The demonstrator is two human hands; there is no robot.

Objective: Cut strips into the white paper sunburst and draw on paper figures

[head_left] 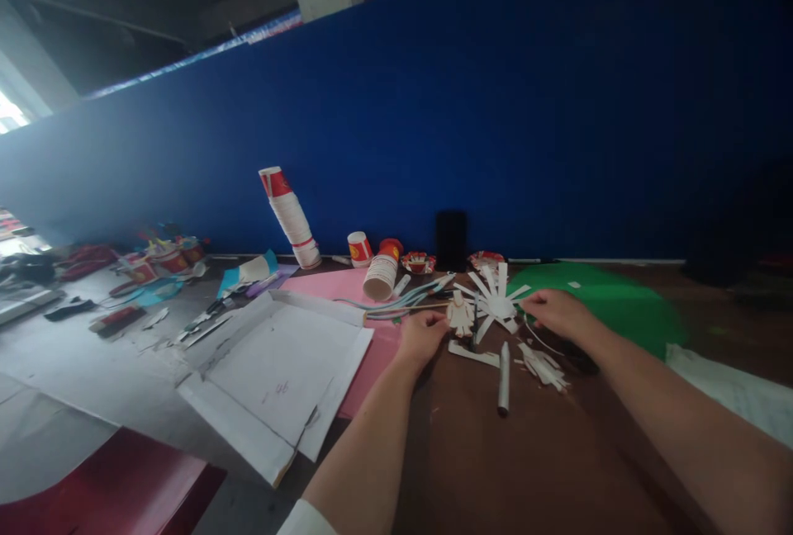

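My left hand (424,339) is closed in a pinch at the left edge of a small pale cutout figure (460,314), which stands roughly upright. Opposite it, the fingers of my right hand (553,310) are pressed together, and a thin white strip (540,338) curves down from them. Between the hands lies a paper cup cut into spread strips (497,304); one of its strips reaches close to my right fingertips. Nearer to me are a grey-white marker (504,380), an L-shaped white piece (474,354) and a heap of paper scraps (543,367).
A shallow white box lid (278,370) lies left on pink paper (331,286). Behind stand a tall leaning cup stack (290,217), a single cup (359,249) and a black phone-like slab (451,239) against the blue partition (526,122). Green paper (610,300) lies right.
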